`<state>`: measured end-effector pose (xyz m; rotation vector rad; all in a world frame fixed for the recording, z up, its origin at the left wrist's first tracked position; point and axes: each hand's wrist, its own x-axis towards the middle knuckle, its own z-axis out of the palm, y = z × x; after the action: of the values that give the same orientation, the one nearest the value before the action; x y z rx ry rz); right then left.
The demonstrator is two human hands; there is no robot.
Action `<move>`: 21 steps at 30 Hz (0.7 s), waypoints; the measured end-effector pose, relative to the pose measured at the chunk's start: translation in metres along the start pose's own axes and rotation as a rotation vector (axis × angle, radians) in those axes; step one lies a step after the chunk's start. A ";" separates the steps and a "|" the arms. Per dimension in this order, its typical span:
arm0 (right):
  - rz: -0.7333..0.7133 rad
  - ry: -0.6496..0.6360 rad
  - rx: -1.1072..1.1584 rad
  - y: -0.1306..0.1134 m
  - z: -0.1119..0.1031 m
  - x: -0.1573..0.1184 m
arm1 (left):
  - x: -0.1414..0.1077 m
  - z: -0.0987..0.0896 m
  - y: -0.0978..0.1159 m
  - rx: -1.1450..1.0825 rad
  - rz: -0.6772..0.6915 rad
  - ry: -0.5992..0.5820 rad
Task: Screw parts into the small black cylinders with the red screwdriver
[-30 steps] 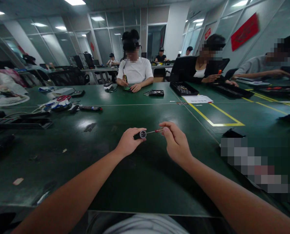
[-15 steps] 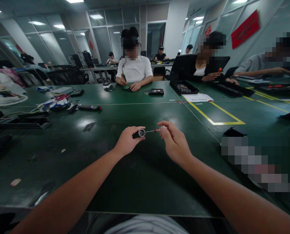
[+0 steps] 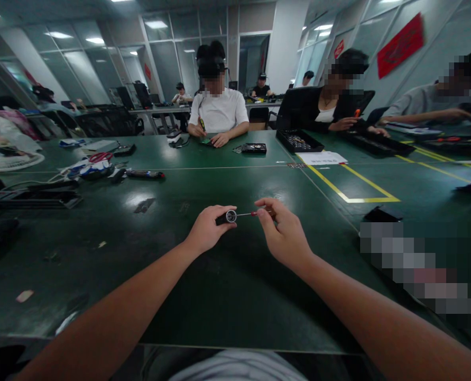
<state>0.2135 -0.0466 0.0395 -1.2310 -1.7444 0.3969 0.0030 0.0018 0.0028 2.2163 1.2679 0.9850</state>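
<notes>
Between finger and thumb, my left hand (image 3: 206,231) grips a small dark cylindrical part (image 3: 230,216) whose round, silver-rimmed end faces me. My right hand (image 3: 285,233) is closed on the handle of a screwdriver (image 3: 245,214) with a thin metal shaft and a red collar. The shaft points left and its tip meets the rimmed end of the cylinder; how deep it goes in I cannot tell. Both hands are held over the green table (image 3: 219,296), and my right fingers hide most of the handle.
Red-handled scissors (image 3: 101,157), cables and a dark tool (image 3: 145,174) lie at the back left. A person in white (image 3: 219,114) works opposite. Toward the right are a black parts tray (image 3: 298,142), paper (image 3: 322,158), yellow tape lines (image 3: 372,201) and a small black box (image 3: 382,214).
The fingers of my right hand have shifted on the screwdriver handle, with the thumb now closer to the red collar. My left hand and the cylinder have hardly moved.
</notes>
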 end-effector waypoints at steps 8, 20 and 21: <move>0.066 -0.051 -0.037 0.000 -0.001 0.001 | 0.000 0.000 -0.003 0.017 0.005 -0.013; 0.073 -0.104 -0.028 0.001 0.001 0.002 | 0.001 -0.003 -0.004 0.030 0.005 0.006; 0.075 -0.112 -0.015 0.001 0.000 0.002 | 0.001 -0.003 -0.004 0.033 0.008 0.003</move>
<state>0.2136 -0.0443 0.0394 -1.3095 -1.8024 0.5055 -0.0009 0.0043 0.0025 2.2471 1.2868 0.9767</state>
